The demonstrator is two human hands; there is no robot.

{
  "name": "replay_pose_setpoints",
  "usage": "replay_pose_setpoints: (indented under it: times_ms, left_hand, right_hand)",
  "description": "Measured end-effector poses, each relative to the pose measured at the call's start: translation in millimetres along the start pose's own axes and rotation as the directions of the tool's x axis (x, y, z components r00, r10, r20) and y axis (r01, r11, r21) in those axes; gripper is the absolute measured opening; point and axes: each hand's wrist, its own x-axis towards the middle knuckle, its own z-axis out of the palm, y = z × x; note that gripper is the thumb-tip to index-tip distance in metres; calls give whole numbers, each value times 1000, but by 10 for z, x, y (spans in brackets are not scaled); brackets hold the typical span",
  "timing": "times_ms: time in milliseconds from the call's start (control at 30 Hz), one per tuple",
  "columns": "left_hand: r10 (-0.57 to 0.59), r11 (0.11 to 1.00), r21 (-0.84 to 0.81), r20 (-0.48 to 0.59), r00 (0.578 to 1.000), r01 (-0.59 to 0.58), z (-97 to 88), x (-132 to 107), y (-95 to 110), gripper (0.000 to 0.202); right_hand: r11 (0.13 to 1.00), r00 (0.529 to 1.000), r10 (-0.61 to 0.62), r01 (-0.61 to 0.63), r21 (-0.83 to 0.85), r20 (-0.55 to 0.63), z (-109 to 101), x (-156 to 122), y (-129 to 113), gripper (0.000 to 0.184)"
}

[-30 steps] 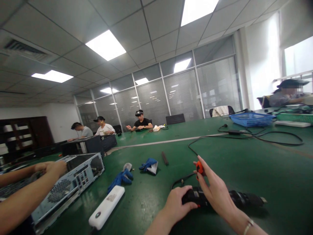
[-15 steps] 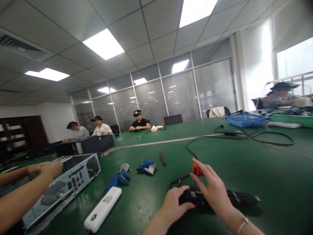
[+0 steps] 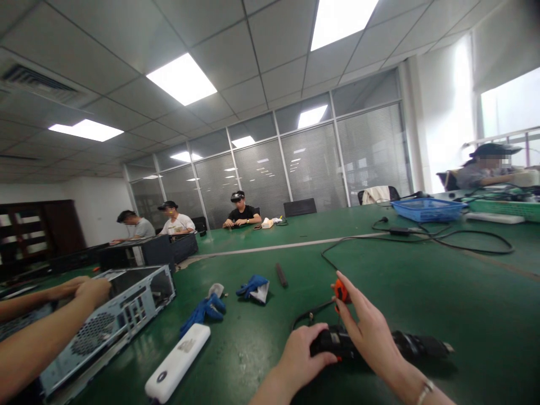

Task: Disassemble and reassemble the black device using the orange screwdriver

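A black power tool (image 3: pixel 417 344) with an orange part (image 3: pixel 341 292) lies on the green table (image 3: pixel 442 292) right in front of me. My left hand (image 3: pixel 301 351) is wrapped round its rear end, thumb across the top. My right hand (image 3: pixel 369 329) rests on the middle of the tool, fingers stretched toward the orange part and touching it. A black cord (image 3: pixel 310 312) curls away from the tool to the left.
A co-worker's arms (image 3: pixel 50 320) reach into an open computer case (image 3: pixel 122 309) at the left. A white power strip (image 3: pixel 177 363), blue gloves (image 3: pixel 205 309), a blue cloth (image 3: pixel 253 287) and a dark rod (image 3: pixel 280 275) lie ahead. Cables and a blue basket (image 3: pixel 426 209) sit far right. Several people are seated further off.
My hands have kept their hold on the tool; my right fingers shifted slightly on the orange part. The view swayed a little. The co-worker's hands stayed at the case.
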Motion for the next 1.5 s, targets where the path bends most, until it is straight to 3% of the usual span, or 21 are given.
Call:
replay_pose_setpoints:
  times_ms: [533, 1033, 1233, 1500]
  left_hand:
    - [-24, 1000, -18, 3, 1000, 24, 8, -2, -5, 62]
    - [-26, 999, -24, 1, 1000, 26, 1, -2, 3, 59]
    - [-36, 999, -17, -3, 999, 36, -14, 7, 15, 60]
    - [-35, 999, -6, 35, 999, 35, -32, 25, 43, 57]
  right_hand:
    - [997, 1000, -10, 10, -76, 3, -32, 17, -43, 48]
    - [1000, 1000, 12, -11, -4, 18, -14, 19, -20, 50]
    - [998, 1000, -3, 4, -69, 22, -37, 30, -20, 48]
    - [995, 997, 77, -78, 62, 6, -62, 40, -63, 53]
